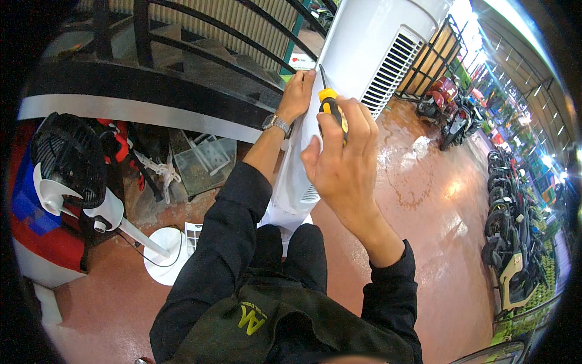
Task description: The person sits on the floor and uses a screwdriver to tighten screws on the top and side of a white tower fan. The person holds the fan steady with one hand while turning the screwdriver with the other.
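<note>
A tall white tower cooler point(364, 42) with a louvred grille stands in front of me, its base between my knees. My left hand point(297, 94), with a metal wristwatch point(276, 123) on the wrist, rests flat against the cooler's left edge. My right hand point(341, 151) is closed around a screwdriver point(330, 106) with a yellow and black handle. Its thin shaft points up against the cooler's white panel beside my left hand.
A black and white pedestal fan point(73, 170) lies on the red floor at left, next to red tools and a wire tray point(203, 161). A black metal stair railing point(182, 36) runs behind. Parked scooters point(509, 230) line the right side. Wet patches mark the floor.
</note>
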`<state>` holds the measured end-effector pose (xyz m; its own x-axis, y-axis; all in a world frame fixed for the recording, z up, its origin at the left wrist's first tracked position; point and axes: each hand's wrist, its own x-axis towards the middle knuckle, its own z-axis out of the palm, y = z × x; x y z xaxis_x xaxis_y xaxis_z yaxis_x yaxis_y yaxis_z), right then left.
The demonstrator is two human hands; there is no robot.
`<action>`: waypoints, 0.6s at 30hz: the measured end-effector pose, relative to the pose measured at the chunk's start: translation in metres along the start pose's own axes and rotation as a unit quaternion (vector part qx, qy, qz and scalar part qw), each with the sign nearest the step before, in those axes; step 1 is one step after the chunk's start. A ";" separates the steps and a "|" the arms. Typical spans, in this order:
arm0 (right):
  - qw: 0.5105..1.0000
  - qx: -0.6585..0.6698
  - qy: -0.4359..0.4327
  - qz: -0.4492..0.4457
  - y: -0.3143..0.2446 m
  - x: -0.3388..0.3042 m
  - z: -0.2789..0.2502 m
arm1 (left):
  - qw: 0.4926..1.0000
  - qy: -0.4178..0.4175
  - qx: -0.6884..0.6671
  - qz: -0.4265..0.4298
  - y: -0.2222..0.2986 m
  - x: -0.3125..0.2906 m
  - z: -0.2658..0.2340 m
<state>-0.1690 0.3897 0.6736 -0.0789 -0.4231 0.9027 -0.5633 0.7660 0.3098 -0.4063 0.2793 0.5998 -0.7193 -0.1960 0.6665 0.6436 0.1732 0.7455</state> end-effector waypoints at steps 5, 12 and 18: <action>1.000 0.011 -0.027 0.001 0.008 -0.005 0.006 | 1.000 0.000 -0.018 0.003 -0.003 0.001 0.002; 1.000 -0.006 -0.018 -0.018 0.002 0.006 -0.002 | 0.999 0.004 -0.041 -0.001 -0.008 0.004 0.002; 0.997 -0.019 -0.070 0.012 0.006 0.005 -0.002 | 0.998 0.004 -0.056 -0.007 -0.014 0.007 0.010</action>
<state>-0.1710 0.3936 0.6803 -0.2079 -0.4658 0.8601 -0.5284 0.7934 0.3020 -0.4231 0.2848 0.5938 -0.7267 -0.2050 0.6556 0.6591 0.0607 0.7496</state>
